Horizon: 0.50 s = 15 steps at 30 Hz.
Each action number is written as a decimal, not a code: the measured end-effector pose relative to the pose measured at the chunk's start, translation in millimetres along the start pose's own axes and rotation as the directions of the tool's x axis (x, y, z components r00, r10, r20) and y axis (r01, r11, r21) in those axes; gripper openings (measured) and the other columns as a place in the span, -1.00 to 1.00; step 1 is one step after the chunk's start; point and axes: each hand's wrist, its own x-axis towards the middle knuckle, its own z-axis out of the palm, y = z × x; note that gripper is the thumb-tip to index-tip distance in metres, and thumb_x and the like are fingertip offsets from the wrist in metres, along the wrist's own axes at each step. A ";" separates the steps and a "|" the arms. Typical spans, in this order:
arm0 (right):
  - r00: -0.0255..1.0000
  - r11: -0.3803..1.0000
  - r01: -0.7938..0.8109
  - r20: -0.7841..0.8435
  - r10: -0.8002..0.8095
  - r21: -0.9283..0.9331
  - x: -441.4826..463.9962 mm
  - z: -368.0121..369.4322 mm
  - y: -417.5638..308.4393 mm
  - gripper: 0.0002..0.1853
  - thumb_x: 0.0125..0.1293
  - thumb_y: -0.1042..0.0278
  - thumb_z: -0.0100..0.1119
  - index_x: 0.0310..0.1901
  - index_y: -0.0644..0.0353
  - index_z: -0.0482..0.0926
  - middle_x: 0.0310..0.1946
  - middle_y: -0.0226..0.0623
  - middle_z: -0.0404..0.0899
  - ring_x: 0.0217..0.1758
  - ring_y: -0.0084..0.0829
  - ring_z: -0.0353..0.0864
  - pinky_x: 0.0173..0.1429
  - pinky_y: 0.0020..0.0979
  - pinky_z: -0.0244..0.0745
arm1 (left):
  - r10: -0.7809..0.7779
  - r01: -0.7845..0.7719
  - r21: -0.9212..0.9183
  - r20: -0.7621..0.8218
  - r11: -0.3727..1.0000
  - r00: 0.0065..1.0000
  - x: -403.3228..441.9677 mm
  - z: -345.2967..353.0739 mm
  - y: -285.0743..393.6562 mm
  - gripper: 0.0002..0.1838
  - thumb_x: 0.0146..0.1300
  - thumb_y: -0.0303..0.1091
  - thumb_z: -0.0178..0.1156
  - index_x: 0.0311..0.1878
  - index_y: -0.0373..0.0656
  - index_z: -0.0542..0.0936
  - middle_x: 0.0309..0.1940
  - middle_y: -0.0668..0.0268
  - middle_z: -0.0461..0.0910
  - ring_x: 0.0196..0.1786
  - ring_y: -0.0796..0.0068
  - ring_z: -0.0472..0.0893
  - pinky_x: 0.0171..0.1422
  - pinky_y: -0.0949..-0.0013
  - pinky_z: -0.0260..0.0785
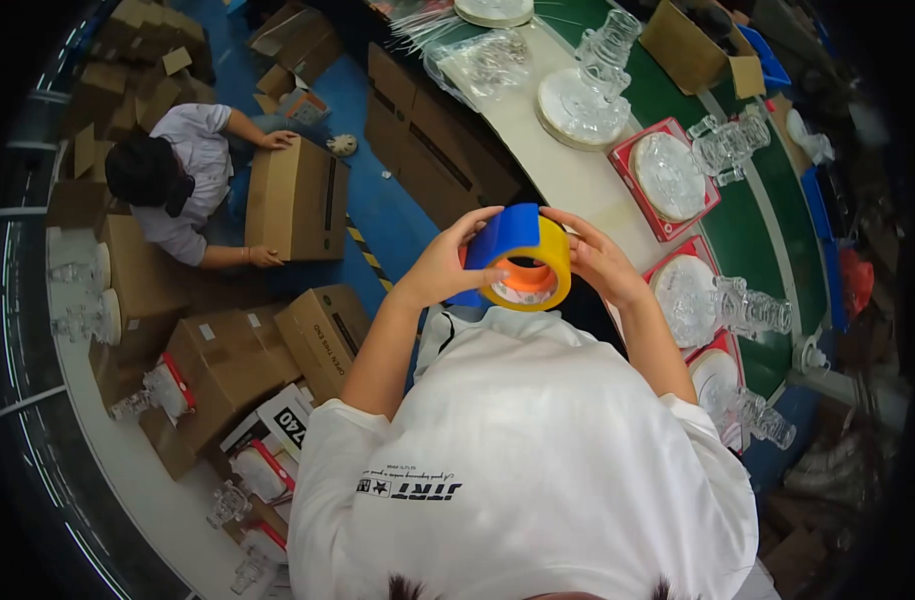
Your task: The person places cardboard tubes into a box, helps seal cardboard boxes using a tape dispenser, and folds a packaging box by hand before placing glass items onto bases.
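Observation:
In front of my chest is a blue tape dispenser (506, 228) carrying a roll of yellow packing tape (555, 250) with an orange core. My left hand (446, 265) closes round the blue side, its thumb lying across the near face. From the other side, my right hand (608, 262) grips the upper right edge of the roll, with some fingertips hidden behind it. Beyond my hands, the nearest glass piece with a round white base (668, 177) lies on a red-and-white box on the bench.
A curved white and green bench (605, 185) runs along the right with several glass pieces. At left, a co-worker (186, 175) handles a cardboard box (296, 200). More cartons (323, 338) stand nearby. A plastic bag (486, 65) lies on the bench at the top.

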 end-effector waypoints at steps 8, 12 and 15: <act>0.958 0.944 -0.039 0.257 0.128 -0.327 49.0 31.1 -8.5 -0.27 0.14 0.15 0.33 0.28 0.26 0.24 0.12 -0.18 0.42 0.17 -0.41 0.41 0.26 -0.38 0.30 | 0.015 -0.034 0.595 0.037 0.803 0.999 -22.5 -14.6 34.3 -0.21 -0.16 -0.14 0.46 0.19 -0.12 0.37 -0.03 0.17 0.48 0.04 0.18 0.51 0.13 0.24 0.36; 0.943 0.797 -0.134 0.172 0.285 -0.589 75.2 61.9 5.1 -0.31 0.02 0.19 0.45 0.16 0.26 0.36 -0.01 -0.21 0.49 0.07 -0.41 0.46 0.20 -0.39 0.34 | 0.014 -0.017 0.626 0.009 0.779 1.000 -45.6 -41.9 23.3 -0.25 -0.17 -0.15 0.46 0.13 -0.13 0.39 -0.07 0.17 0.49 0.00 0.15 0.51 0.12 0.21 0.35; 0.907 0.816 -0.209 0.204 0.367 -0.539 100.5 82.3 15.6 -0.34 -0.04 0.20 0.50 0.07 0.25 0.41 -0.11 -0.26 0.53 -0.02 -0.42 0.49 0.13 -0.41 0.38 | 0.031 -0.009 0.624 -0.025 0.781 0.999 -63.9 -67.2 16.7 -0.26 -0.17 -0.12 0.46 0.12 -0.14 0.39 -0.08 0.17 0.49 -0.01 0.15 0.52 0.13 0.19 0.33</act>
